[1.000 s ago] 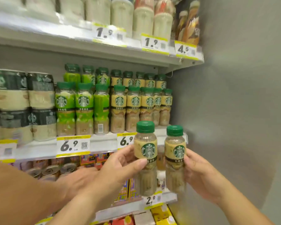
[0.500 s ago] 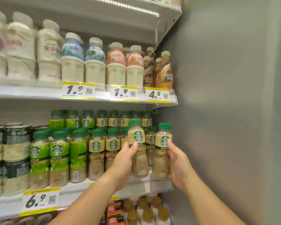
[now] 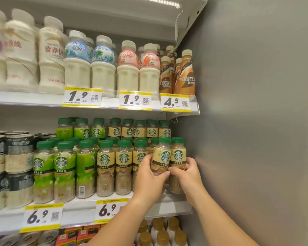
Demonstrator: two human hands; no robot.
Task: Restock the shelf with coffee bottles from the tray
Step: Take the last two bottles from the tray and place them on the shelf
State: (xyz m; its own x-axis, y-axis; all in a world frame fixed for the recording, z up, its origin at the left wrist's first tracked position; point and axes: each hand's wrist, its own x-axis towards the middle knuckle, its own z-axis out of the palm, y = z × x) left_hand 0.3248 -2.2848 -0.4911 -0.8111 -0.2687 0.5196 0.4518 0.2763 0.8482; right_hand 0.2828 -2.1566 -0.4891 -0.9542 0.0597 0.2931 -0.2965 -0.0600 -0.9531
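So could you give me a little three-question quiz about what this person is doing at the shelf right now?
1. True or false: each of the hands, left hand and right hand, grips a coffee bottle.
2. Which bottle is tilted: A the left bottle, B the right bottle?
3. Fill in: the price tag below the tan-label bottles reads ___.

Key: 1 true. 2 A; it leans while the right one stands upright at the row's right end, beside the grey wall. 3 6.9.
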